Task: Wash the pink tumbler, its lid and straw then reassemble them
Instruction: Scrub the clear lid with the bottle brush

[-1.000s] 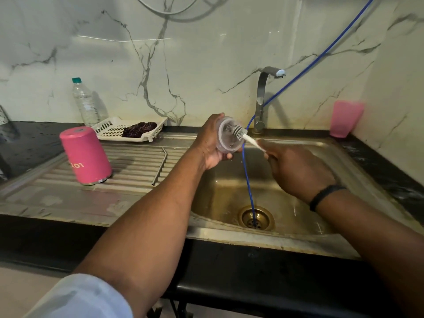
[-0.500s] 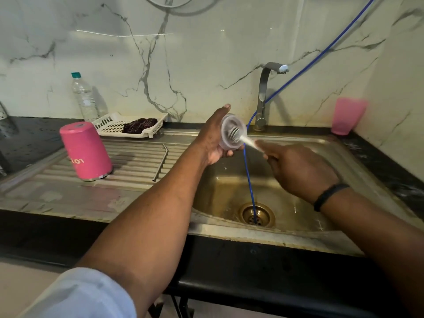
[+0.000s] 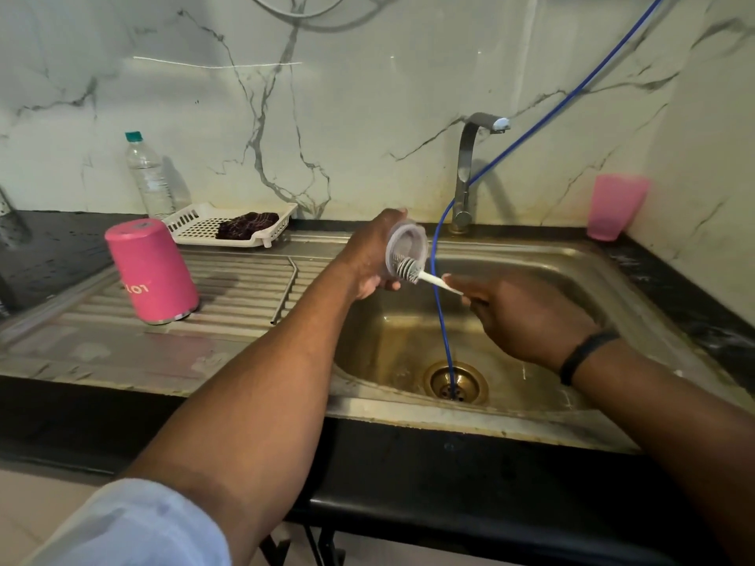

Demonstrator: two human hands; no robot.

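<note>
Over the sink [image 3: 531,255], left hand [image 3: 365,261] gripping lid [image 3: 404,247], right hand [image 3: 519,316] pinching brush [image 3: 421,275]

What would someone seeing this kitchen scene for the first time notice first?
Most striking are the two hands over the sink: the left hand holds the clear lid while the right hand works a small brush against it. Next comes the pink tumbler, upside down on the draining board at left, with the metal straw lying beside it.
</note>
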